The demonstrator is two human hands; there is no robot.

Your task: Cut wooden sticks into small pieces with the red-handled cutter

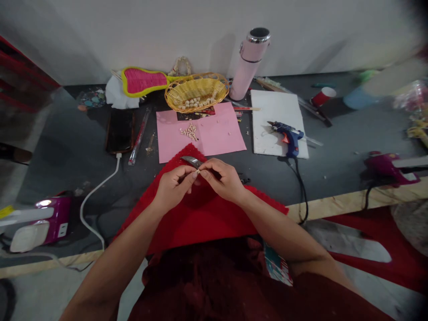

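My left hand [175,186] and my right hand [224,179] meet over a red cloth [200,223], fingertips pinched together. Between them is a tiny pale bead-like piece [198,171], its exact shape too small to make out. Just beyond the fingers shows a curved metal blade [191,160]; my hands hide the rest of that tool, and I cannot tell if they touch it. A small heap of similar pale pieces [190,132] lies on a folded pink paper [220,129] ahead. More fill the yellow wicker basket [197,91] behind it.
A pink flask [250,62] stands by the wall. To the right, a blue glue gun [291,140] lies on a white board [277,107], its cord hanging over the table edge. At left are a phone [120,131] with a white cable and a purple power block [60,218].
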